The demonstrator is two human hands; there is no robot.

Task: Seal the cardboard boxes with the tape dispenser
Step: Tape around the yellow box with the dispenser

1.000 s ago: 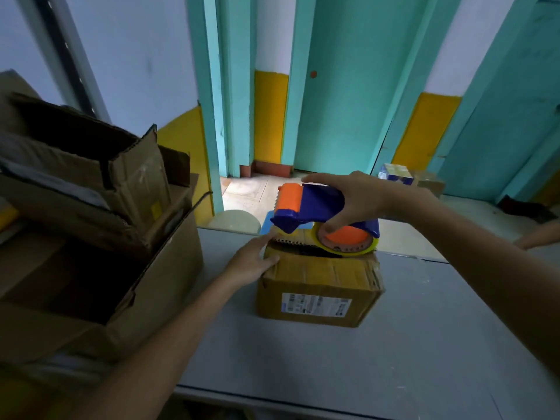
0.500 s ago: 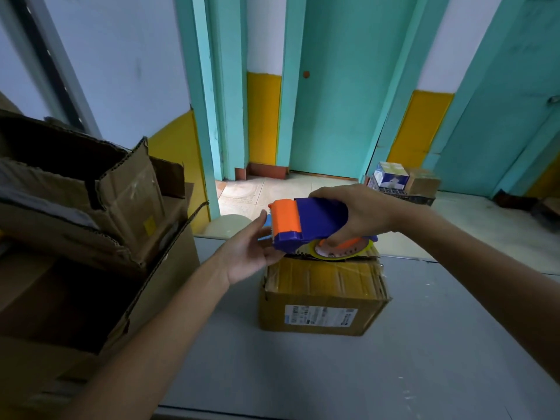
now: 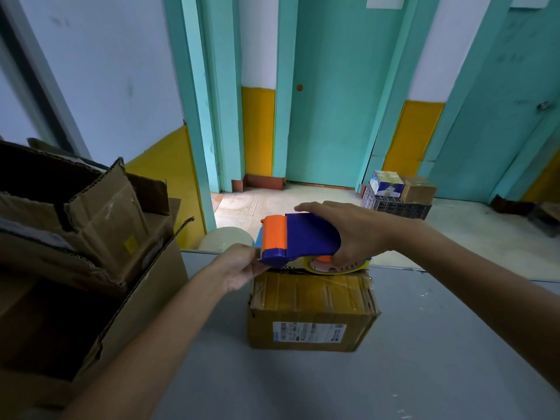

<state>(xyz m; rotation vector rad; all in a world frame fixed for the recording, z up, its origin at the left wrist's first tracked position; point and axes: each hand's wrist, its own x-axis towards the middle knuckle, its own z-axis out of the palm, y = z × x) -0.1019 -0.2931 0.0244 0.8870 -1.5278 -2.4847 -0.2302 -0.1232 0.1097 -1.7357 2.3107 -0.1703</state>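
white shipping label (image 3: 309,331) on small cardboard box (image 3: 312,301) front: print too small, unreadable.

**Bare Arms Fill Head-Camera View**

Two arms were all that showed of the person in the head view, and both were uncovered along every part inside the frame. The left forearm (image 3: 151,338) was slender and smooth, widening toward the lower left edge. The right forearm (image 3: 469,277) looked thicker where it neared the lens at the right edge, and there it fell into shade and blur. The left grip (image 3: 239,268) and the right grip (image 3: 357,234) were bare as well, with slim fingers. Faint ridges of knuckle and tendon marked the back of the right one.
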